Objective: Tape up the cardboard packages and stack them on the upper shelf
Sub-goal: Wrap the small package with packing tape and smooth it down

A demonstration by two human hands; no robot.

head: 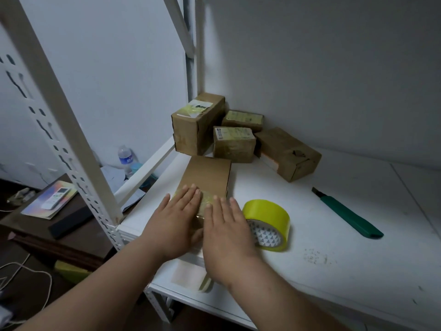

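A person's left hand (pixel 177 217) and right hand (pixel 228 231) are pressing flat, fingers straight and close together, on the near end of a brown cardboard box (pixel 207 177) lying on a white shelf (pixel 334 235). A strip of yellowish tape (pixel 206 199) is showing across the box just ahead of the fingertips. A roll of yellow tape (pixel 268 224) is lying just beside the right hand, and a green utility knife (pixel 347 212) is resting farther right, well apart from it. Four more taped cardboard packages (pixel 236 137) are sitting clustered in the shelf's back corner against the wall, one of them standing taller at the left. Below and to the left, a dark side table (pixel 71 225) is carrying a white remote control (pixel 56 198) on a colourful booklet, with a plastic water bottle (pixel 125 158) standing beyond.
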